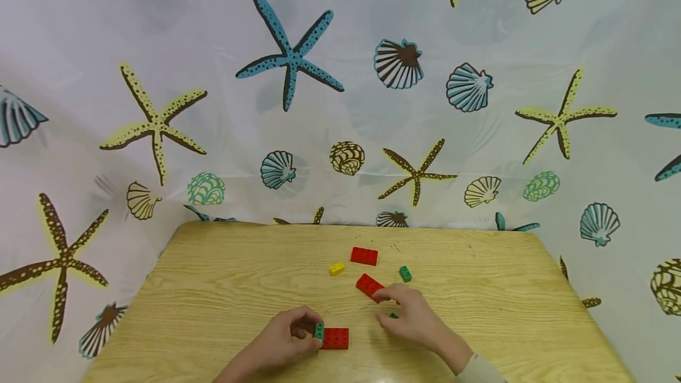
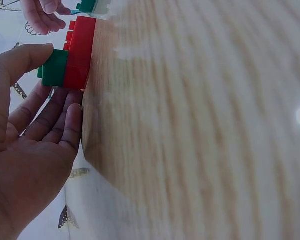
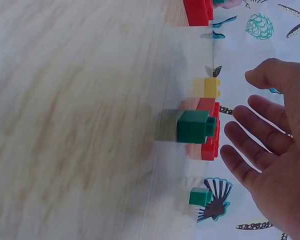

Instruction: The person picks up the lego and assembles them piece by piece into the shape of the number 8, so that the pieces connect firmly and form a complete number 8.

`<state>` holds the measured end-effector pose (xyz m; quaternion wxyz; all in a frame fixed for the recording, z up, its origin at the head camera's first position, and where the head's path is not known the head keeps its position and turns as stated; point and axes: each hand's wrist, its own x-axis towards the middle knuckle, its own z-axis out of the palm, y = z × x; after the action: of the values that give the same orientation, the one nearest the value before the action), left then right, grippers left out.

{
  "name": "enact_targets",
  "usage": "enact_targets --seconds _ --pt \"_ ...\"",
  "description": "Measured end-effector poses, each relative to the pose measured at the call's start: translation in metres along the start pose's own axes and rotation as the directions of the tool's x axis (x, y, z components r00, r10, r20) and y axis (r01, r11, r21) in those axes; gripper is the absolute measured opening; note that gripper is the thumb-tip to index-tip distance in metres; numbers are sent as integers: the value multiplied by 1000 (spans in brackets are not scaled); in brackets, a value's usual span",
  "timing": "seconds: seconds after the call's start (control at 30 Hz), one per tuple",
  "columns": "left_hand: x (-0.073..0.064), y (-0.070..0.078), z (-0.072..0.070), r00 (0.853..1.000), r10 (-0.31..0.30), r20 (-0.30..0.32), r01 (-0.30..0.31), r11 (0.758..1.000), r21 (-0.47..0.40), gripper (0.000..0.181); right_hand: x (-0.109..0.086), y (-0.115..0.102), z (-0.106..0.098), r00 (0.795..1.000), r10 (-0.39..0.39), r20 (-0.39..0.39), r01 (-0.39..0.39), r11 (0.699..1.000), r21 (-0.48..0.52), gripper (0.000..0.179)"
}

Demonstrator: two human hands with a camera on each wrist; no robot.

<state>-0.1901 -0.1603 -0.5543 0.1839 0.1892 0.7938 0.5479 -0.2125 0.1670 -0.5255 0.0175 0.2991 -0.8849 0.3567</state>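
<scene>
Currently the left hand [image 1: 284,338] angles in from the lower left, its thumb and forefinger arched round a small pinched green brick [image 1: 320,331], with the remaining fingers bent loosely behind. That brick sits atop the left end of a near red brick [image 1: 336,338], which reaches rightward from the pinch along the wooden table [image 1: 239,276].

Opposite, the right hand [image 1: 412,318] slants in from the lower right, a pale sleeve [image 1: 481,369] behind its wrist. Its thumb and fingers are spread apart and grasp nothing; they hang above the tabletop, as the right wrist view shows. Below that gap, between thumb and fingers, stands another green brick [image 3: 192,127]. Just beyond the fingertips lies a slanted red brick [image 1: 369,286], partly covered by them in the head view. Farther out from this hand are a far red brick [image 1: 364,256], a yellow brick [image 1: 337,269] and a far green brick [image 1: 405,273].
</scene>
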Motion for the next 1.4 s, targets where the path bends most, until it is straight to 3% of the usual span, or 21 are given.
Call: enact_targets --seconds 0.5,1.0,1.2,1.4 --pt "0 0 0 1000 8 15 -8 1000 -12 34 -13 16 -6 996 89 2 -89 996 2 29" --pt "0 3 1 1000 -6 6 6 1000 3 35 -26 30 -13 993 122 5 -122 993 -7 34" --pt "0 3 0 1000 -17 6 17 1000 -1 35 -29 33 -14 987 157 42 -157 988 -3 40" --pt "0 3 0 1000 -18 2 18 1000 -2 35 -28 33 -13 987 145 66 -146 989 8 44"
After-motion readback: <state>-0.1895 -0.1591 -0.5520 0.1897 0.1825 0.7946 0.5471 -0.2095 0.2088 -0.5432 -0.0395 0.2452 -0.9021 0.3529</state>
